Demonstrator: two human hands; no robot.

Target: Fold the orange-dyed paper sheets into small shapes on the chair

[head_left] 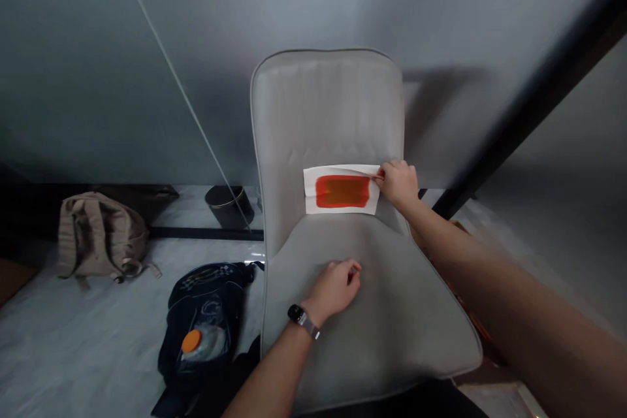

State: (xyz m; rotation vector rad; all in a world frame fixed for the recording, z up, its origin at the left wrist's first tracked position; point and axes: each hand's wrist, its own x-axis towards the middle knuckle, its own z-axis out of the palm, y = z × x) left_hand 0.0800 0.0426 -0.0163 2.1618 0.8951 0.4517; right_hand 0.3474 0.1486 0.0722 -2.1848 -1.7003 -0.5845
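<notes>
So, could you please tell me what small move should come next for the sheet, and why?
I'd probably bring the left hand up to steady the left side of the white sheet, since the right hand pinches only its upper right corner and the top edge looks bent.

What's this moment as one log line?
right hand: pinching white sheet by right edge | white sheet: red-orange patch, against backrest | left hand: curled at chair seat, contact unclear
</notes>
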